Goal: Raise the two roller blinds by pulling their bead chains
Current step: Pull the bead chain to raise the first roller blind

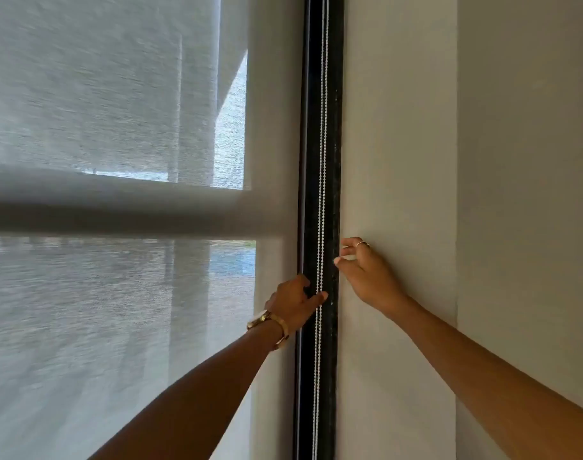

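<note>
A sheer white roller blind (117, 293) covers the window on the left, with window bars showing through it. Two white bead chain strands (322, 161) hang side by side down the black frame (335, 127) at the blind's right edge. My left hand (295, 302), with a gold watch on the wrist, reaches in from the left, its fingertips touching the chain strands. My right hand (366, 272), wearing a ring, hovers just right of the frame with thumb and fingers apart, a little clear of the chain. No second blind can be told apart here.
A plain beige wall (399, 161) runs right of the frame, meeting another wall face (532, 161) at a vertical corner. The left side of the picture is motion-blurred.
</note>
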Available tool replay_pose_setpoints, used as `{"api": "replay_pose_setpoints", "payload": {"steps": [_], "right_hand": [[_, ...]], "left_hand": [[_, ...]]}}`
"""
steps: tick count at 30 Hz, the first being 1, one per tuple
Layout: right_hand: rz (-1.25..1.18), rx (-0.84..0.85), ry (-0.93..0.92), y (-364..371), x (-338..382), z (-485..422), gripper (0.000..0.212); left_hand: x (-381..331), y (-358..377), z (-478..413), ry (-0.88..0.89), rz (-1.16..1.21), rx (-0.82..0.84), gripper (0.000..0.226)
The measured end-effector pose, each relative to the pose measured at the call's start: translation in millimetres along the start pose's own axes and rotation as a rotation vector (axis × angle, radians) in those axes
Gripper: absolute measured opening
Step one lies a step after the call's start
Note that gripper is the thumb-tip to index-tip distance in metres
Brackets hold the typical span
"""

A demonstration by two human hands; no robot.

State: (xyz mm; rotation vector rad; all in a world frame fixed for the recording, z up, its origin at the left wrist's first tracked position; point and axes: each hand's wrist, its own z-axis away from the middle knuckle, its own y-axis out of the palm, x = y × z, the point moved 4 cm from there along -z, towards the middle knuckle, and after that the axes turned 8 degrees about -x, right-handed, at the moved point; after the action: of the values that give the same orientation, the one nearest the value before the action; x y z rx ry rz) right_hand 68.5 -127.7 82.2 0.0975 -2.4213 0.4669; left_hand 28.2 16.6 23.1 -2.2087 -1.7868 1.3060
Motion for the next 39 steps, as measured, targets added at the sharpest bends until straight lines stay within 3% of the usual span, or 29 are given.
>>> {"api": "replay_pose_setpoints", "payload": {"steps": [11,18,22,26,31,39], "right_hand": [[-0.072,-0.011,0.044,18,4,-54,0.043],[-0.078,-0.002,0.117,13,23,-73,0.037],[-0.117,-0.001,0.148,10,33,-81,0.028],[-0.168,-0.022,0.159,6,48,-83,0.029],[-0.198,-0.042,0.174,3,71,-76,0.046],[-0.314,-0.016,0.274,18,91,-59,0.052]], "left_hand": [[1,14,-25,0.071,0.049,-0.196,0.016],[-2,-10,-47,0.009,0.159,-0.269,0.020],[-32,-36,-58,-0.060,0.503,-0.258,0.014],[-86,-82,-72,0.008,0.651,-0.270,0.020],[-146,-143,-83,0.033,0.686,-0.297,0.023],[-150,-176,-63,0.153,0.662,-0.353,0.039]]}}
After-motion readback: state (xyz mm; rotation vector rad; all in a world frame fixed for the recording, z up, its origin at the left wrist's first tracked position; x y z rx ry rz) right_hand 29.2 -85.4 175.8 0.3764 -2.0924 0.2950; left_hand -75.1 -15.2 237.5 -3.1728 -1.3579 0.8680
